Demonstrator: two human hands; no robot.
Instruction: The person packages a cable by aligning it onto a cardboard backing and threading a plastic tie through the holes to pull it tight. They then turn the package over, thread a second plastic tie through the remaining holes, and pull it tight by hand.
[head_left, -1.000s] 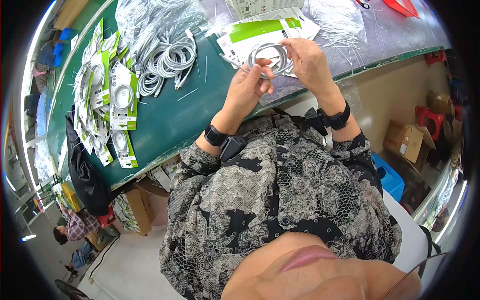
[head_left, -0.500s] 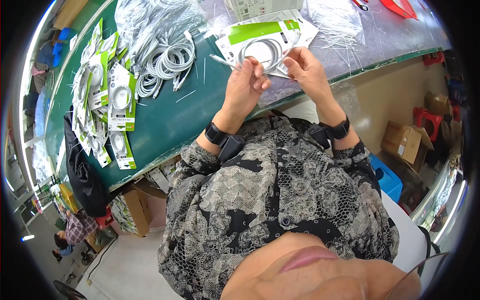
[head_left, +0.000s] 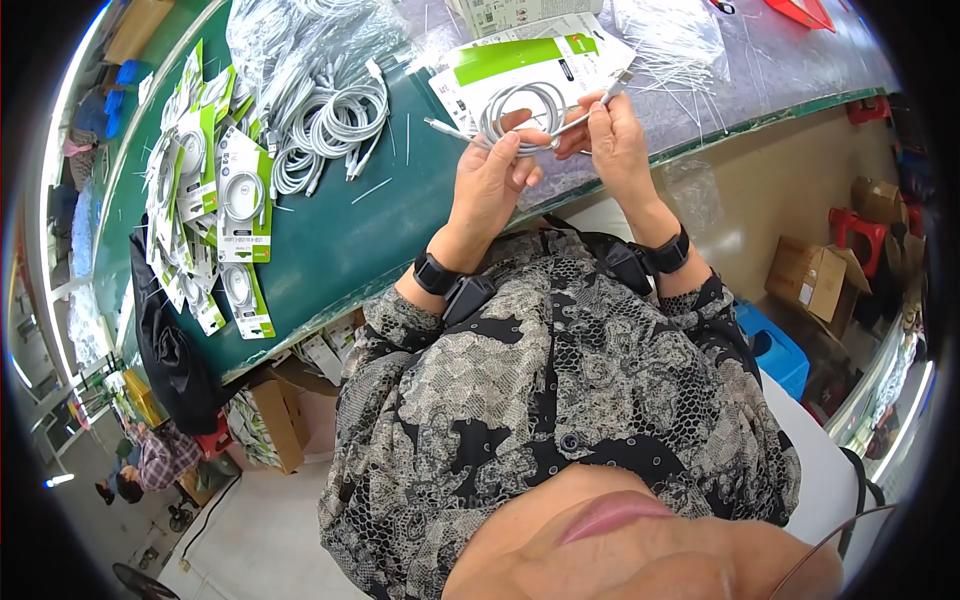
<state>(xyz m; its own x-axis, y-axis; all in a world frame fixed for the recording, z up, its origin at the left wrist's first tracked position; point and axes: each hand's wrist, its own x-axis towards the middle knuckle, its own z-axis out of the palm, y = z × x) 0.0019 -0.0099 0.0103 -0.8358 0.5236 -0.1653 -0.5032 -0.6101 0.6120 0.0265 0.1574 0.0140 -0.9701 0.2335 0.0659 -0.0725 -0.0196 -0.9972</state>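
One coiled grey cable (head_left: pixel 487 117), probably light and springy, is best held by its loops: left hand (head_left: pixel 490 178) pinches these, right hand (head_left: pixel 618 142) a plug end (head_left: pixel 619 84).

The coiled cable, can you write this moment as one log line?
left hand: holds coiled gray cable | right hand: pinches its end, near plug | beyond: green-white cards | table's left: loose cables, packaged cables

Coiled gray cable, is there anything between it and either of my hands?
Nothing visible: your left hand pinches the coiled gray cable, and your right hand holds it near one plug end. The green-and-white cards show behind the coil, not between it and the hands.
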